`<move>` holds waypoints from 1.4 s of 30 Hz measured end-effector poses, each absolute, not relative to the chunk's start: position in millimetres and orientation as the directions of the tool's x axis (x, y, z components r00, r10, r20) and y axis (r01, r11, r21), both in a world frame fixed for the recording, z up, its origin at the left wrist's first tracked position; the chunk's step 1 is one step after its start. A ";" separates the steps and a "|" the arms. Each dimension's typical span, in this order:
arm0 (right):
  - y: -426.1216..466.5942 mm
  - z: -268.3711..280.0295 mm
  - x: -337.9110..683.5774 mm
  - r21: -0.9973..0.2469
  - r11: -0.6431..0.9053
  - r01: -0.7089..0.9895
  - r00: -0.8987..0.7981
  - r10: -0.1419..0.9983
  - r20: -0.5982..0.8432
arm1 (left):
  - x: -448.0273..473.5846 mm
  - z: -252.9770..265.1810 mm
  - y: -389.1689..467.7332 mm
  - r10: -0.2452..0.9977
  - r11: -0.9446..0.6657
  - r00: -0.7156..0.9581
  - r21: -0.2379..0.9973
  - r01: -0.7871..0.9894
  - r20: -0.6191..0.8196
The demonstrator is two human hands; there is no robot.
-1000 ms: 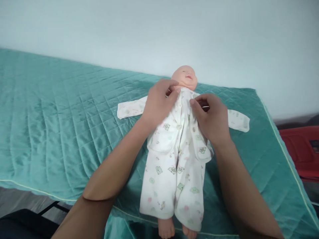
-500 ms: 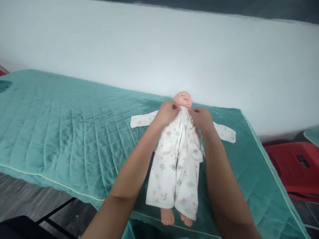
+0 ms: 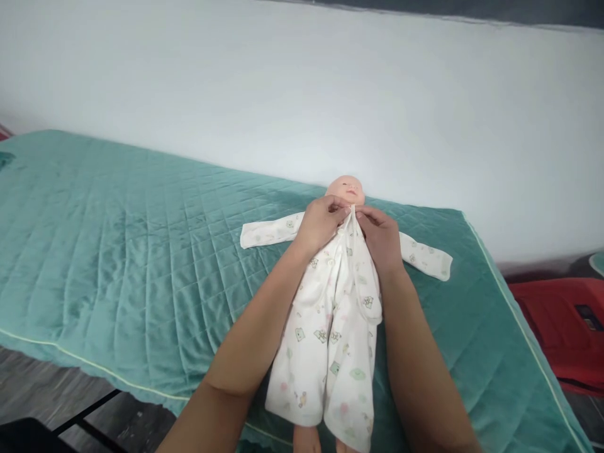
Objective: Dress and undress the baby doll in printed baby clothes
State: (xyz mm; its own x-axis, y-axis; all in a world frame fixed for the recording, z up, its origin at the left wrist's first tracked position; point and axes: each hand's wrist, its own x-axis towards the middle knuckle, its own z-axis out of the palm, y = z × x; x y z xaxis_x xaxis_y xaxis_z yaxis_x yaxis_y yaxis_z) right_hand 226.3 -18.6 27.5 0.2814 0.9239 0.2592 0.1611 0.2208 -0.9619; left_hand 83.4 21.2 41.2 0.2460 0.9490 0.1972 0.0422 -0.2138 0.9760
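A baby doll (image 3: 346, 187) lies on its back, head toward the wall, dressed in a white printed jacket (image 3: 368, 277) and matching trousers (image 3: 302, 371). The jacket's front hangs open below the neck, and its sleeves stretch out to both sides. My left hand (image 3: 325, 220) pinches the left front edge of the jacket near the collar. Opposite it, my right hand (image 3: 377, 229) grips the other front edge, lifting it slightly at the neck. Both sets of fingers are closed close together under the doll's chin. The doll's feet are partly cut off at the bottom of the view.
A green quilted cover (image 3: 141, 264) lies over the bed beneath the doll. Behind stands a white wall (image 3: 283, 94). A red plastic chair (image 3: 557, 327) is beyond the right edge, and a black metal bar (image 3: 87, 412) shows at lower left.
My hands have come closer together at the collar, drawing the jacket's front edges toward each other. The right edge is now raised. The view has shifted a little, cutting off the doll's feet.
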 end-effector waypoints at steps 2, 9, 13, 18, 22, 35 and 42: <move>-18.5 28.4 225.0 -0.953 0.238 0.186 0.278 0.918 0.283 | 81.9 42.5 21.1 0.943 -0.187 0.279 0.982 -0.010 0.183; -20.6 33.2 221.7 -0.963 0.164 0.215 0.249 0.944 0.216 | 78.5 39.0 25.0 0.944 -0.168 0.279 0.984 -0.050 0.175; -21.1 35.1 222.1 -0.955 0.149 0.258 0.233 0.949 0.211 | 77.5 40.8 24.9 0.949 -0.150 0.281 0.989 -0.001 0.144; -18.9 30.9 226.5 -0.958 0.159 0.239 0.177 0.963 0.204 | 74.5 45.2 23.6 0.934 -0.176 0.319 0.984 0.030 0.157; -17.3 29.1 227.8 -0.974 0.146 0.171 0.180 0.968 0.177 | 73.8 45.8 23.4 0.920 -0.276 0.333 0.944 0.183 0.205; -21.5 37.4 226.0 -0.944 0.148 0.294 0.161 0.966 0.202 | 71.2 47.1 21.9 0.917 -0.236 0.356 0.963 0.129 0.178; -21.3 41.5 225.4 -0.928 0.153 0.339 0.099 0.975 0.197 | 74.9 47.5 18.1 0.929 -0.160 0.350 0.984 0.085 0.121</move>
